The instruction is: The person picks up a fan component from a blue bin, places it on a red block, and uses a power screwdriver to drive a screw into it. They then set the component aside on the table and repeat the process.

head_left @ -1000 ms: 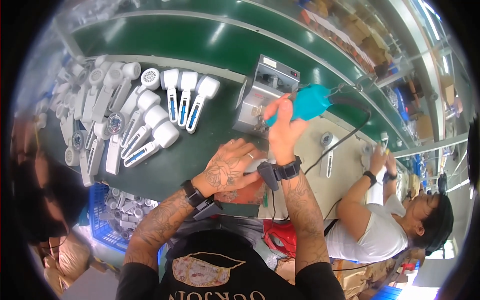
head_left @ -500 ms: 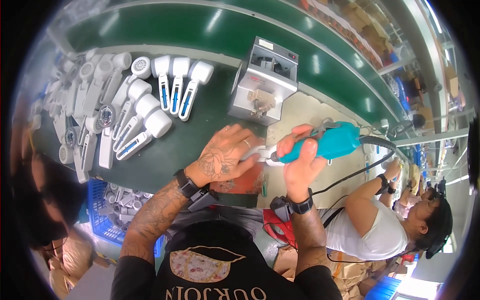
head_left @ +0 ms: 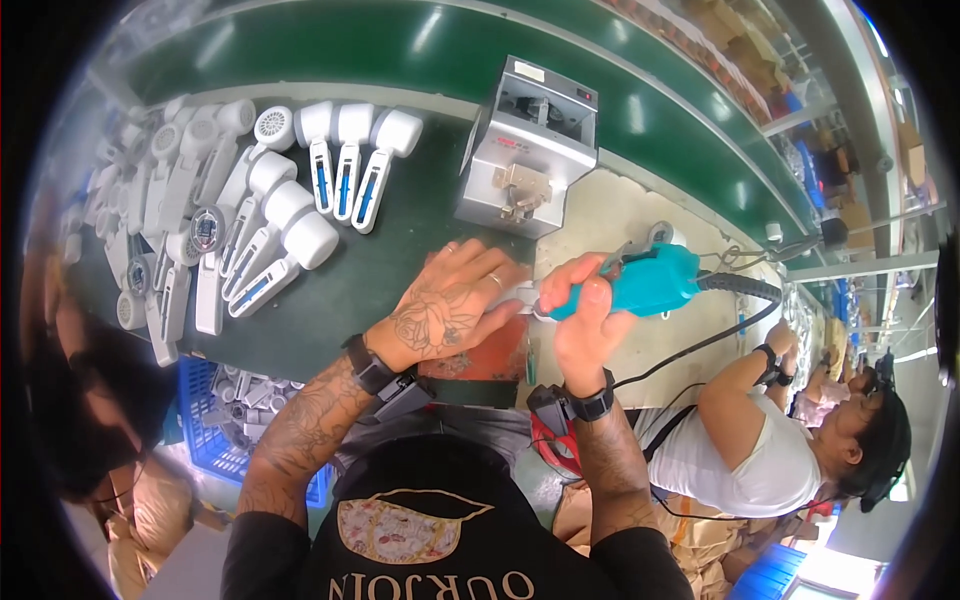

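My right hand is wrapped round a teal electric screwdriver, whose black cord trails from its right end. The tool lies nearly level, its tip pointing left at a white plastic part. My left hand closes over that part and hides most of it, so its full shape cannot be made out. The screwdriver's tip meets or nearly meets the part beside my left fingertips; the contact point is hidden. Under the hands lies an orange-red patch of the worktop.
Many white handheld fans with blue strips crowd the bench's left. A grey metal machine stands beyond my hands. Below the bench edge, a blue crate holds grey-white parts. A co-worker in a white shirt sits at right.
My right hand and the screwdriver have shifted slightly left, closer to my left hand. My left hand stays over the white part.
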`<state>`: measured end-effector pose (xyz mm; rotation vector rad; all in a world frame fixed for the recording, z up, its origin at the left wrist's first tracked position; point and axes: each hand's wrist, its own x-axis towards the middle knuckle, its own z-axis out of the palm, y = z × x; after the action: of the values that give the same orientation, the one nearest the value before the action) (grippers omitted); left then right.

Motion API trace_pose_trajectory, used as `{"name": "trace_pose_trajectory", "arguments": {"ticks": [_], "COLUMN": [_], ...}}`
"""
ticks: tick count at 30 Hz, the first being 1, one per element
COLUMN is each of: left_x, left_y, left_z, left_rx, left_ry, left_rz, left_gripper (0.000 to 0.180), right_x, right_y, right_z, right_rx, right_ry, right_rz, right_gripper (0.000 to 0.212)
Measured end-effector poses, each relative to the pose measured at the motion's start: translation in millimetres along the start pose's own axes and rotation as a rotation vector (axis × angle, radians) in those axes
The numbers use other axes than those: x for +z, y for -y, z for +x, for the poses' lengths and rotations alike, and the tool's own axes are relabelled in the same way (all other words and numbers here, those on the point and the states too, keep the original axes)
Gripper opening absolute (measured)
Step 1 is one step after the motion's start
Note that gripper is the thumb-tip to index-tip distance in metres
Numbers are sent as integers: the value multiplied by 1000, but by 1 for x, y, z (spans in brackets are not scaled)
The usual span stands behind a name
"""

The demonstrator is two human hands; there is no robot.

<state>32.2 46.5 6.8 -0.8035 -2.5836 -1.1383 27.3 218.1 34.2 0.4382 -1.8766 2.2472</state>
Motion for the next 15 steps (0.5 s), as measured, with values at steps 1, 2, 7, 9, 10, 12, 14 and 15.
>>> {"name": "trace_pose_trajectory", "arguments": {"ticks": [1, 2, 7, 9, 10, 12, 14, 15], "left_x": [-2, -3, -2, 3, 4, 6, -6, -4], "left_y": [0, 0, 7, 9, 9, 7, -9, -15], "left_z": [0, 1, -7, -8, -9, -16, -23, -35], "left_rx": [7, 14, 64, 78, 87, 122, 433, 384], "left_ry": [13, 27, -96, -92, -81, -112, -228, -145], "left_rz": [34, 70, 19, 56, 23, -9, 210, 298], "left_gripper": [34, 34, 36, 40, 39, 34, 36, 34], "right_x": [1, 1, 2, -18, -13, -28, -24, -10], "right_y": [1, 1, -11, -26, -24, -14, 1, 15], "right_z": [0, 1, -6, -11, -15, -14, -19, -24], "right_rx": [0, 2, 37, 13, 76, 151, 111, 10], "right_ry": [15, 13, -92, -81, -188, -95, -104, -56], "right_rz": [-1, 1, 27, 14, 203, 248, 261, 242], "right_gripper": [38, 38, 27, 26, 28, 35, 42, 46]}}
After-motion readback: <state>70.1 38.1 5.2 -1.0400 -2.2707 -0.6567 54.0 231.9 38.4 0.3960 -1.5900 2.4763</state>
